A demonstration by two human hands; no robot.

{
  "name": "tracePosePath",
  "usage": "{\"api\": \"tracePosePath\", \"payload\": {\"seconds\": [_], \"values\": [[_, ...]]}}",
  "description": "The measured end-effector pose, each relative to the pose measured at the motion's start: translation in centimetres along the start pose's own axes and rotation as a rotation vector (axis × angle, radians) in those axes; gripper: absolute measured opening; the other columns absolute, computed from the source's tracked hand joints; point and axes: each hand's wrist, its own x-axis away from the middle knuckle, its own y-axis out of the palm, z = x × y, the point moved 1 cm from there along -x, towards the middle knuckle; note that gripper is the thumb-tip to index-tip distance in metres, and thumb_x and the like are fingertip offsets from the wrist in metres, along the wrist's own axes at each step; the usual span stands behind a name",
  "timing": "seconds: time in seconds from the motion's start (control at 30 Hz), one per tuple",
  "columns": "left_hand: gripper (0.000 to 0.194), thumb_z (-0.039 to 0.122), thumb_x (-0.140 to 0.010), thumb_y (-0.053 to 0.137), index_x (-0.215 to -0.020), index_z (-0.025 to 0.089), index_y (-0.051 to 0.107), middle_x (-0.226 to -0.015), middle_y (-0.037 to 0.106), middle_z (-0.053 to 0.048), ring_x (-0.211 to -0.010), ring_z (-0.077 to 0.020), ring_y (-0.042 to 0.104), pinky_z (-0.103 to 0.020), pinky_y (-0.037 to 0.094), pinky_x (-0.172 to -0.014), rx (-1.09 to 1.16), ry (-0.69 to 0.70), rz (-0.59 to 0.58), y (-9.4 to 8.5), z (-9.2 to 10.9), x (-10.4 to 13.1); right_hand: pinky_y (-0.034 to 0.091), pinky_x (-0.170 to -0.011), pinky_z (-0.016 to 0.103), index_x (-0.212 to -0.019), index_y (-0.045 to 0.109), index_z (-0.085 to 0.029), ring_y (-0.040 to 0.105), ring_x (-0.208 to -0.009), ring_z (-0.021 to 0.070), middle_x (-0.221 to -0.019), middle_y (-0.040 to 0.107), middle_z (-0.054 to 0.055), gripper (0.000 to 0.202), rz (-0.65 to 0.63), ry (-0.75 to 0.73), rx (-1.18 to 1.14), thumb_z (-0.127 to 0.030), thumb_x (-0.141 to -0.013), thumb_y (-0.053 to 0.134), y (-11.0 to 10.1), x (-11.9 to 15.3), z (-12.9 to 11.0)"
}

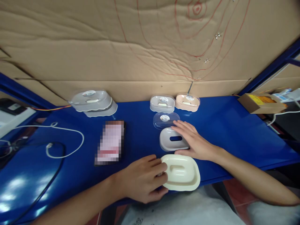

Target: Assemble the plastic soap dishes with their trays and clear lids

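- The left hand (146,179) is curled over the near-left rim of the cream dish (185,179), holding it at the table's front edge.
- The right hand (195,142) is spread wide around the right end of the slotted tray (174,132); whether it grips or merely touches cannot be told.
- Since the dish sits so close to the edge, the left hand would do well to keep it level and its hold firm but light.
- The right hand is best kept low, lifting the tray by its ends, clear of the clear lid (160,125) just beyond its fingertips.
- The dish, between and just below the hands, is open, with a raised oblong moulded in its floor.
- Beyond the right hand, a grey lidded box (156,104) and a pink lidded box (187,107) each show a pale bar through the lid.
- Farther out past the left hand, beyond the phone (110,140), are stacked grey boxes (93,103).
- Well out to the right hand's side, a cardboard box (255,107) holds something orange (268,99).
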Motion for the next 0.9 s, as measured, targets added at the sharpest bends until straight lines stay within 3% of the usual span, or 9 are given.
{"api": "tracePosePath", "payload": {"seconds": [0.1, 0.17, 0.27, 0.37, 0.5, 0.6, 0.7, 0.8, 0.9], "values": [[0.011, 0.029, -0.093, 0.064, -0.089, 0.019, 0.064, -0.083, 0.066, -0.003, -0.066, -0.0169, 0.057, -0.035, 0.042, -0.064, 0.019, 0.001, -0.005, -0.2, 0.0, -0.4, 0.03, -0.127, 0.064, -0.161, 0.038, -0.024, 0.029, -0.161, 0.0372, -0.171, 0.035, 0.019, 0.083, 0.055, -0.083, 0.011, -0.061, -0.095, 0.071, -0.6, 0.2, -0.2], [0.006, 0.022, -0.094, 0.059, -0.096, 0.018, 0.064, -0.084, 0.068, -0.004, -0.067, -0.0174, 0.059, -0.035, 0.045, -0.066, 0.068, 0.002, 0.018, -0.4, 0.0, -0.5, 0.043, -0.12, 0.057, -0.153, 0.048, -0.024, 0.045, -0.152, 0.0329, -0.16, 0.052, 0.017, 0.059, 0.133, -0.161, -0.014, -0.05, -0.103, 0.064, -1.1, 0.4, -0.6], [0.014, 0.013, -0.102, 0.049, -0.108, 0.018, 0.06, -0.079, 0.07, -0.003, -0.064, -0.0159, 0.059, -0.031, 0.045, -0.063, 0.217, -0.037, 0.128, -1.1, -0.1, -0.2, 0.06, -0.089, 0.032, -0.135, 0.061, -0.024, 0.076, -0.104, 0.0174, -0.115, 0.079, 0.007, 0.027, 0.32, -0.215, -0.104, -0.023, -0.11, 0.052, -1.8, 1.0, -1.5], [0.015, 0.021, -0.11, 0.043, -0.103, 0.022, 0.055, -0.07, 0.066, 0.002, -0.055, -0.013, 0.054, -0.029, 0.038, -0.056, 0.417, -0.15, 0.235, -1.9, -0.2, 0.5, 0.049, -0.057, 0.025, -0.107, 0.067, -0.023, 0.067, -0.059, 0.0109, -0.075, 0.074, -0.003, 0.015, 0.371, -0.268, -0.181, -0.025, -0.111, 0.053, -2.2, 1.7, -2.7], [0.046, 0.043, -0.114, 0.028, -0.073, 0.024, 0.035, -0.054, 0.032, 0.007, -0.044, -0.0111, 0.028, -0.031, 0.022, -0.049, 0.696, -0.274, 0.364, -2.4, -0.3, 1.0, 0.027, -0.047, 0.034, -0.067, 0.052, -0.024, 0.045, -0.044, 0.0133, -0.051, 0.048, -0.005, 0.053, 0.238, -0.399, -0.145, -0.057, -0.108, 0.05, -1.8, 2.0, -4.0], [0.059, 0.054, -0.112, 0.011, -0.065, 0.022, 0.028, -0.052, 0.024, 0.005, -0.043, -0.0117, 0.023, -0.031, 0.018, -0.049, 0.896, -0.39, 0.29, -2.1, -0.1, 0.9, 0.035, -0.054, 0.033, -0.084, 0.067, -0.02, 0.054, -0.058, 0.0159, -0.066, 0.059, -0.001, 0.058, 0.078, -0.391, -0.093, -0.076, -0.094, 0.059, -0.8, 1.6, -4.4], [0.064, 0.061, -0.11, 0.013, -0.06, 0.023, 0.024, -0.05, 0.02, 0.005, -0.044, -0.0124, 0.02, -0.033, 0.015, -0.049, 1.027, -0.55, 0.282, -1.8, -0.1, 0.6, 0.048, -0.089, 0.038, -0.123, 0.069, -0.016, 0.067, -0.103, 0.0245, -0.114, 0.073, 0.012, 0.068, -0.131, -0.42, -0.07, -0.074, -0.088, 0.067, 0.6, 1.4, -4.7], [0.065, 0.067, -0.107, 0.026, -0.058, 0.023, 0.026, -0.052, 0.022, 0.005, -0.048, -0.0133, 0.023, -0.034, 0.018, -0.05, 1.07, -0.736, 0.403, -1.9, -0.7, 0.4, 0.037, -0.112, 0.047, -0.143, 0.061, -0.018, 0.059, -0.132, 0.0306, -0.142, 0.066, 0.016, 0.066, -0.245, -0.45, -0.071, -0.062, -0.094, 0.066, 1.4, 1.7, -5.0], [0.063, 0.065, -0.106, 0.036, -0.06, 0.022, 0.044, -0.059, 0.041, 0.002, -0.058, -0.0154, 0.039, -0.033, 0.031, -0.058, 1.061, -0.825, 0.472, -1.9, -1.6, 0.1, 0.03, -0.118, 0.052, -0.145, 0.06, -0.02, 0.052, -0.141, 0.0317, -0.149, 0.062, 0.015, 0.054, -0.267, -0.439, -0.068, -0.048, -0.099, 0.064, 1.6, 1.9, -5.4]]}}
